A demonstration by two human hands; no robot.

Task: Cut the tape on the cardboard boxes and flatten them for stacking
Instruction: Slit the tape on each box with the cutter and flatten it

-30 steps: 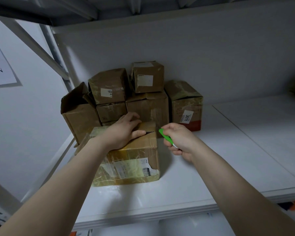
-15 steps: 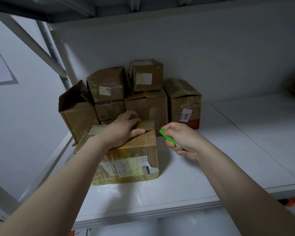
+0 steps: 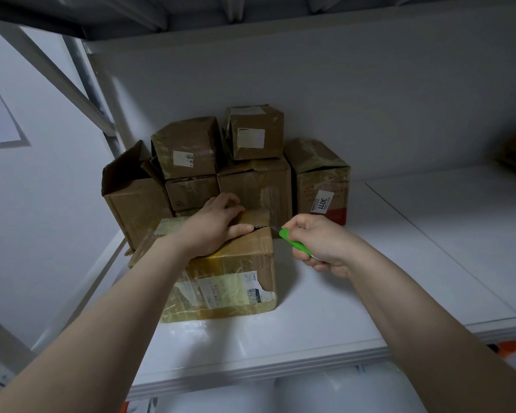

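Fingers (image 3: 231,202) of your left hand (image 3: 212,231) lie flat and relaxed on top of the taped brown cardboard box (image 3: 236,263). They're pressing it down, not gripping anything, and the thumb reaches right along the top. That box sits at the front of the white shelf (image 3: 310,329), with the pile of brown cardboard boxes (image 3: 256,186) right behind it against the wall.

The bit that matters is the tape seam (image 3: 259,227). It runs left to right across the top, and its open end is at the box's right edge, just past your thumb tip. So the cut line points straight at your thumb.

Further right, the green-handled cutter (image 3: 291,241) has its nose aimed left at that seam end, pretty much in line with it. I can't tell if the blade is actually in the tape or just beside the edge, it's too small to make out. Your right hand (image 3: 319,242) is curled tight round the handle and is clearly the closer one to the seam's open end.

My guess is you're about to draw the blade leftward along the seam. If so, I'd slide that thumb back off the line first, because a slip would run straight into it.
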